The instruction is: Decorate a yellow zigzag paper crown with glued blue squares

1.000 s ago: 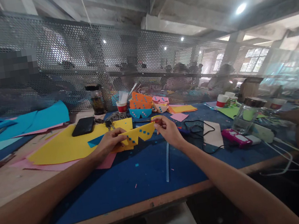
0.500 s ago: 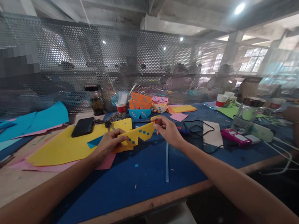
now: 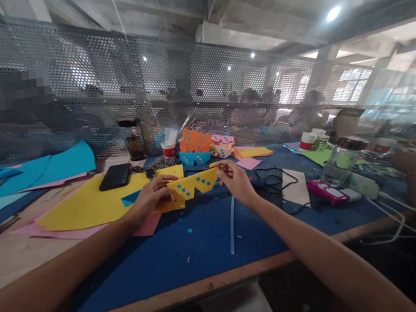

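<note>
A yellow paper piece [image 3: 204,180] with blue squares and a notch in its lower edge is held up over the blue mat [image 3: 206,250]. My left hand [image 3: 154,198] grips its left end, fingers closed on it. The right end is pinched between the thumb and fingers of my right hand [image 3: 235,180]. Behind my left hand lie large yellow sheets [image 3: 82,206] on pink paper, with a small blue piece [image 3: 131,198]. Similar orange [image 3: 194,139] and blue [image 3: 195,158] dotted pieces stand behind the held one.
A black phone [image 3: 115,176] lies on the yellow sheets. Behind are a dark jar [image 3: 133,141] and a red-white cup [image 3: 169,150]. A clear glue stick [image 3: 233,228] lies in front. At right are a black cable, a magenta device [image 3: 327,192], a glass jar [image 3: 340,162] and another person's hands [image 3: 414,164].
The yellow piece has turned to face me more and shifted slightly right. My left hand's fingers are raised and spread a little more, and my right hand has moved slightly right.
</note>
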A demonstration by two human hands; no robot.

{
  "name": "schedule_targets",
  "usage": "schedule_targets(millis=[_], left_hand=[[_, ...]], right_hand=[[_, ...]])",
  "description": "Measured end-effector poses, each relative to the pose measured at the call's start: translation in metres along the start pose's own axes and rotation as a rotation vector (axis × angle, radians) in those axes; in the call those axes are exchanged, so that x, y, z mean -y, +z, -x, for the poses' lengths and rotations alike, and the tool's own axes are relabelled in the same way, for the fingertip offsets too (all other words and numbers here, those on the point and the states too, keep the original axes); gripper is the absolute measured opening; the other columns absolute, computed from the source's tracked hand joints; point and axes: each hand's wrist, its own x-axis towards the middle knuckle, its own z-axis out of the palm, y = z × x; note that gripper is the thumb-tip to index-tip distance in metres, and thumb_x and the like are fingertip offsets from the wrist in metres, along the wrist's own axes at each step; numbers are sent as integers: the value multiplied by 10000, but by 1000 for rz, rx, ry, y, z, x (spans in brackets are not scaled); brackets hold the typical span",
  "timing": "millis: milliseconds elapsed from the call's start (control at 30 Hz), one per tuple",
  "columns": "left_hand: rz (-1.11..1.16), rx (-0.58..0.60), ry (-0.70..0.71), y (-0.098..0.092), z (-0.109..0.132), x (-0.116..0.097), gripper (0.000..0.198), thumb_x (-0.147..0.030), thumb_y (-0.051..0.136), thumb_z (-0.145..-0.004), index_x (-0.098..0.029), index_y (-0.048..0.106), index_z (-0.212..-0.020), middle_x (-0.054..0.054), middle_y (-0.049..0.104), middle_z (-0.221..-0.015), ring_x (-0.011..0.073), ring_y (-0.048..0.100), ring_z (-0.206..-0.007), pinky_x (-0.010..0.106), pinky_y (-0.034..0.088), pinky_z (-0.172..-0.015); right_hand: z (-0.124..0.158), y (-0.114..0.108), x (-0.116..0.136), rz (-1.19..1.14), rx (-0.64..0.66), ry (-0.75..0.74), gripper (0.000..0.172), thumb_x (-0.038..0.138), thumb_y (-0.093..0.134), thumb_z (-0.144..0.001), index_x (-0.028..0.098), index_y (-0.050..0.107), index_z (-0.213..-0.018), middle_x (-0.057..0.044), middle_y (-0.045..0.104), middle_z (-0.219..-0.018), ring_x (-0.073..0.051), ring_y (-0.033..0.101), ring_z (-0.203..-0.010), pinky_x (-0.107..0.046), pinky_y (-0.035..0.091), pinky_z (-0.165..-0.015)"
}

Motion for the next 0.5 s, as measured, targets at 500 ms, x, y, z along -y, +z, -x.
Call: schedule_targets(millis=[500], left_hand=[[60,-41,37,-1,-5,4,505,-317,854,-676,-192,620,-1106,-20,712,-706,199,698,-657,304,531,-648]], right_hand=[[0,-1,-1,7,-29,-5,253,368,597,-942,209,654,-1130,-1,659,-897,-121,639,-625,-272,560,-649]])
